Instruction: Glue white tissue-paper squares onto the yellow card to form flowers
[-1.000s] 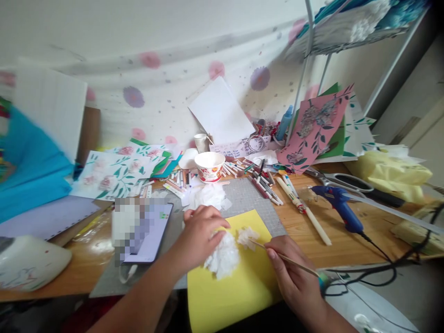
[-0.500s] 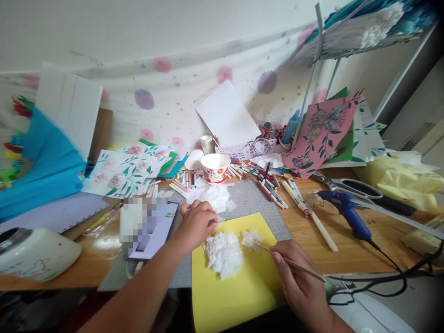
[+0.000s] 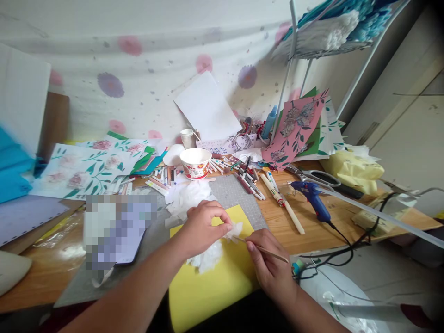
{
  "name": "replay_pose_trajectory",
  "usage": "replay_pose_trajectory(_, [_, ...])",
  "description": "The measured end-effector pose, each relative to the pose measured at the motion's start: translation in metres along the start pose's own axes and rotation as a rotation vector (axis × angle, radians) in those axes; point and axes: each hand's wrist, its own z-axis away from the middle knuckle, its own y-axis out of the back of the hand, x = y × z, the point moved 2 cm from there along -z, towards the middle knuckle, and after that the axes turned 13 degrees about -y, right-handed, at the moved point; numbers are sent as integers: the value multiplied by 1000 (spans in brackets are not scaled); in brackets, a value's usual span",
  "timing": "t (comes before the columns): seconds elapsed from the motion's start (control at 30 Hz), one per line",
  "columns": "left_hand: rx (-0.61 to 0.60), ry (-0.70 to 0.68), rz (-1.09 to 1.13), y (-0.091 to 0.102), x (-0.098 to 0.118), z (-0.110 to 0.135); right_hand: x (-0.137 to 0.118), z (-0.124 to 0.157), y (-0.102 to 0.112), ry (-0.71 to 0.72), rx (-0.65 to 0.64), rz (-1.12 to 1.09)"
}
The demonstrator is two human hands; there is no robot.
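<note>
White pile [image 3: 208, 259] lies at seven o'clock from the tuft [image 3: 236, 229]. Left hand [image 3: 204, 229] pinches the tuft; right hand [image 3: 271, 268] grips the stick [image 3: 276, 255].

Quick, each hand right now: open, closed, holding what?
Left hand: pinched closed at the small white tuft; grip unclear.
Right hand: closed, holding a thin stick.

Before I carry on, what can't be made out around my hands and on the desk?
All in the head view:
- Large tuft: top hidden by the left hand.
- Left hand's grip on the small tuft: contact hidden by fingers.
- Phone: mostly pixelated.
- Jar: cut off by left edge.
- Note: writing mostly too small.
</note>
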Motion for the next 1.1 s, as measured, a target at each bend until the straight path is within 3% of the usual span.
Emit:
replay_pose_trajectory(0.1, [-74,93,-21,-16,-6,-7,0,0,0,1,-9,8])
replay_pose_trajectory(0.2, [-67,136,-69,-25,-14,-9,1,1,1,-7,-16,-1])
replay_pose_trajectory(0.43, [-78,141,-103,-28,-19,-10,6,6,3,-77,109,-113])
replay_pose_trajectory(0.53, [-72,139,-112,-30,-19,-10,5,3,1,-61,102,-72])
replay_pose_trajectory(0.9, [-70,96,-107,-24,-26,-10,7,-3,-9,-23,-54,134])
replay_pose_trajectory(1.1, [-127,-65,-118,-27,-21,-8,3,2,-6,41,-41,120])
